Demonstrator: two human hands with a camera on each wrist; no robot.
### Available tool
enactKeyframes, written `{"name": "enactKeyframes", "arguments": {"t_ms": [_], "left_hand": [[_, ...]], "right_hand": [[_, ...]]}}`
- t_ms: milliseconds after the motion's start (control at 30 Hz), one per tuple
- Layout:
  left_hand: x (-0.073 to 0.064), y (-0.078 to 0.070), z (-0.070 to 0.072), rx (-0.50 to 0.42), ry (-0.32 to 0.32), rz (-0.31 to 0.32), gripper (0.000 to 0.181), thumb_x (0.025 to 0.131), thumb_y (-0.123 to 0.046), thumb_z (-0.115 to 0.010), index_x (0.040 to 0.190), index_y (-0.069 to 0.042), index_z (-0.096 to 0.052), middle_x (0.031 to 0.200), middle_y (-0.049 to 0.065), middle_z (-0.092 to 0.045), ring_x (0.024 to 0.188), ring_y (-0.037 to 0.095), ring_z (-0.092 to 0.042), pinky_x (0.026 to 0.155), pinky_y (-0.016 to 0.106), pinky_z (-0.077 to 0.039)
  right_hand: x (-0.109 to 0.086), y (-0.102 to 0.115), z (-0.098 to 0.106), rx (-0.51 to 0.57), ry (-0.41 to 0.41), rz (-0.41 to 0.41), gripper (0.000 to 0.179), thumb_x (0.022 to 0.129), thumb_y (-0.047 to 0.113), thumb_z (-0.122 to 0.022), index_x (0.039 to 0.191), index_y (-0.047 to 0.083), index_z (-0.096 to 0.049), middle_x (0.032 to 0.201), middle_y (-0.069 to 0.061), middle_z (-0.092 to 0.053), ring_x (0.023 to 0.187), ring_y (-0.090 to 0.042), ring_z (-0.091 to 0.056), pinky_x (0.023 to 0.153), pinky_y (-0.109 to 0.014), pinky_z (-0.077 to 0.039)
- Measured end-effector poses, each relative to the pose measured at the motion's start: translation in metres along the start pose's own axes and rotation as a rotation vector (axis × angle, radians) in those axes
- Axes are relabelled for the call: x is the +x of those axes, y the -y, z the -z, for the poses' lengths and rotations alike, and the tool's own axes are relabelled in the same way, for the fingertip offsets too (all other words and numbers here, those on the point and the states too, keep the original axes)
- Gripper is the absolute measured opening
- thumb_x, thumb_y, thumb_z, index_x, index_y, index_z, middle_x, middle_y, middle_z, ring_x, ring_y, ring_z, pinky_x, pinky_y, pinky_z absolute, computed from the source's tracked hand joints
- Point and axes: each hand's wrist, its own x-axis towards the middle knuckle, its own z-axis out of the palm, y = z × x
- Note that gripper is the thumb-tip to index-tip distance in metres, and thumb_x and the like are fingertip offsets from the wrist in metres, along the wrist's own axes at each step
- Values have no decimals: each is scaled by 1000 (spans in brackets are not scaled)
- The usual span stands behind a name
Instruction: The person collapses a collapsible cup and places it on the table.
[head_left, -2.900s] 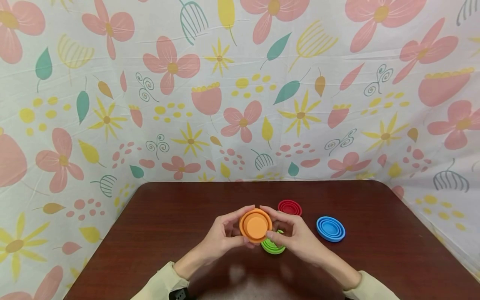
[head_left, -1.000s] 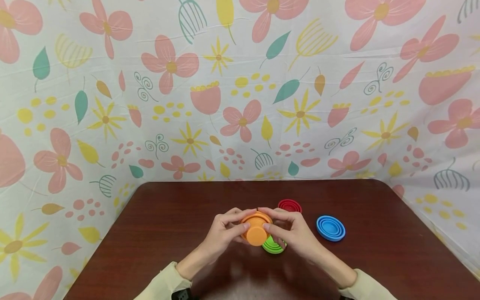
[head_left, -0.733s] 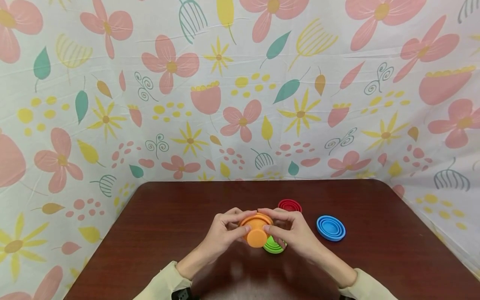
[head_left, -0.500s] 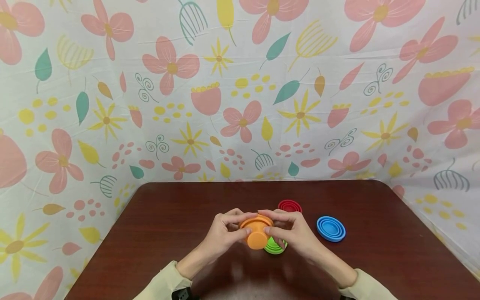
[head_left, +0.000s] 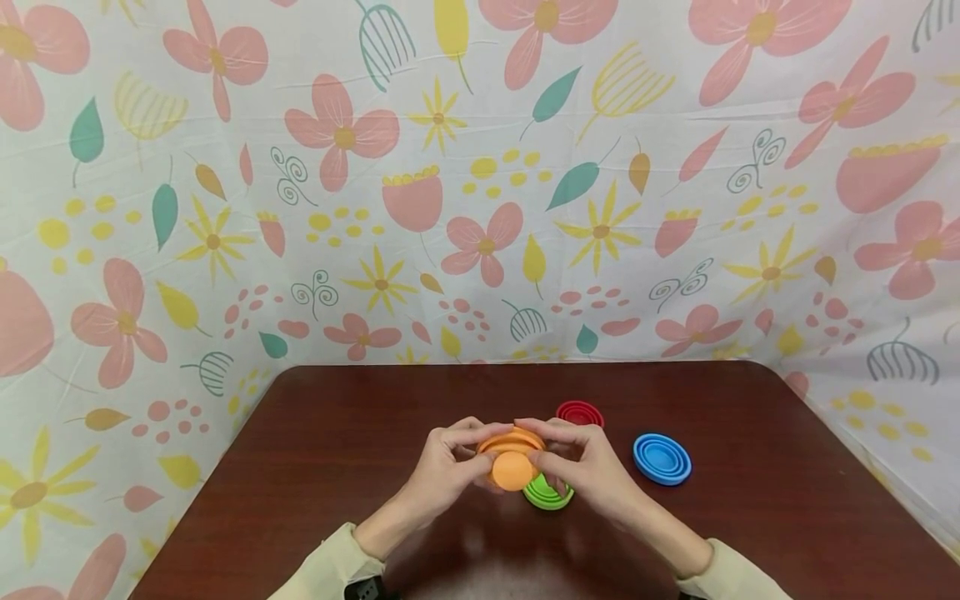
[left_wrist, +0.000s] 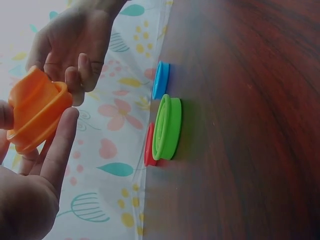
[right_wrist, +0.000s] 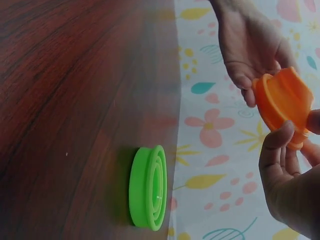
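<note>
An orange collapsible silicone cup [head_left: 513, 472] is held up off the table between both hands. My left hand [head_left: 441, 468] pinches it on the left, thumb on the folded wall and index finger along the rim. On the right side my right hand [head_left: 594, 468] pinches it the same way. In the head view the cup's round base faces the camera, tilted down. Both wrist views show its ridged wall bent and partly folded. Behind the hands lies a green collapsed cup [head_left: 547, 493], partly hidden by the right hand.
A red collapsed cup [head_left: 579, 412] lies farther back on the dark wooden table [head_left: 360, 400], its near edge behind the right hand. To the right sits a blue collapsed cup [head_left: 662, 459]. A flowered cloth [head_left: 480, 167] hangs behind the table and along its sides.
Earlier the orange cup faced the camera flat and round. Since then both thumbs have moved onto its wall, its base has come out and tilted down, then risen slightly. The other cups stay put.
</note>
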Motion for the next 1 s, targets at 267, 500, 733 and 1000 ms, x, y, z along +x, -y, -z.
{"name": "enactKeyframes", "arguments": {"t_ms": [267,500,733,1000], "left_hand": [[1,2,0,-61,0,-19,36,103,1,-63,139,4,-65,116,19,-60,84,27,-76,65,57,-62],[0,3,0,-62,-9,1,36,107,-4,-60,142,2,-64,121,19,-58,79,27,-76,63,52,-64],[-2,2,-2,-77,5,34,39,110,-8,-56,147,4,-57,118,18,-55,77,39,-75,64,54,-64],[-3,5,0,-157,84,2,50,102,4,-59,151,8,-50,120,21,-53,85,64,-66,71,58,-62]], "right_hand": [[-1,-4,4,117,69,-6,49,106,6,-59,152,-6,-50,93,-15,-62,68,-22,-57,59,-27,-55],[-1,-6,5,39,20,-33,47,104,9,-65,151,3,-57,122,-16,-68,71,-24,-60,64,-33,-60],[0,-8,-1,-40,-46,31,43,102,5,-67,145,2,-62,116,-19,-68,63,-30,-60,59,-40,-63],[-4,-9,-1,-26,-98,-39,42,103,9,-68,144,3,-63,115,-19,-71,65,-30,-64,65,-42,-64]]}}
